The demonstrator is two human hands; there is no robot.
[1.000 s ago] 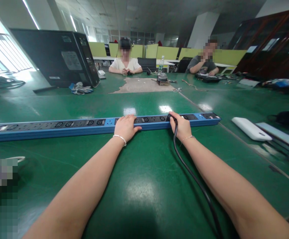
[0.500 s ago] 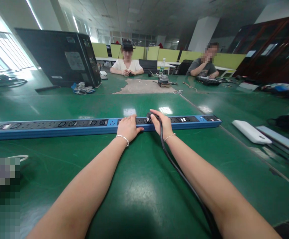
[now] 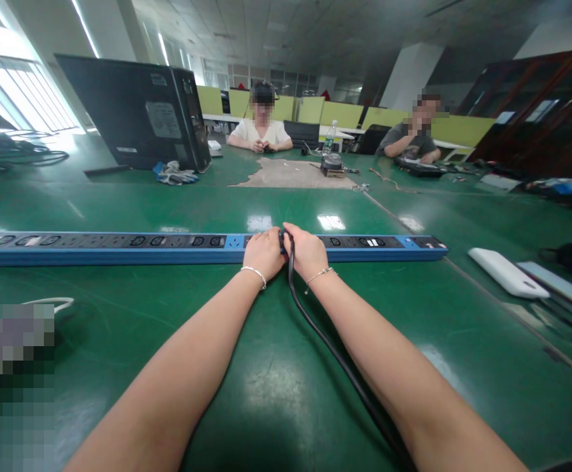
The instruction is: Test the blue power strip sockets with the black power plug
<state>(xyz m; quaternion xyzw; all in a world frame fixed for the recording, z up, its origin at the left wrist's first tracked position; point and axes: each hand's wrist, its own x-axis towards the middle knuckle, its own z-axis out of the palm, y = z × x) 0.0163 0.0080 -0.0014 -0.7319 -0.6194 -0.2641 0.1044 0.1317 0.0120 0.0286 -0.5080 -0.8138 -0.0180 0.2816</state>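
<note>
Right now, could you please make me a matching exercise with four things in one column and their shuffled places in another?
Things
1. long blue-and-black power strip
2. thin black power cord
3. white rounded oblong device
4. big black box-shaped computer case

Places
A. at the far left, near the crumpled white-and-blue gloves
B. beneath the bare left hand
C. trailing toward the viewer from the bare right hand
D. beyond the strip's right end

Pairs: 1-B, 2-C, 3-D, 4-A
</note>
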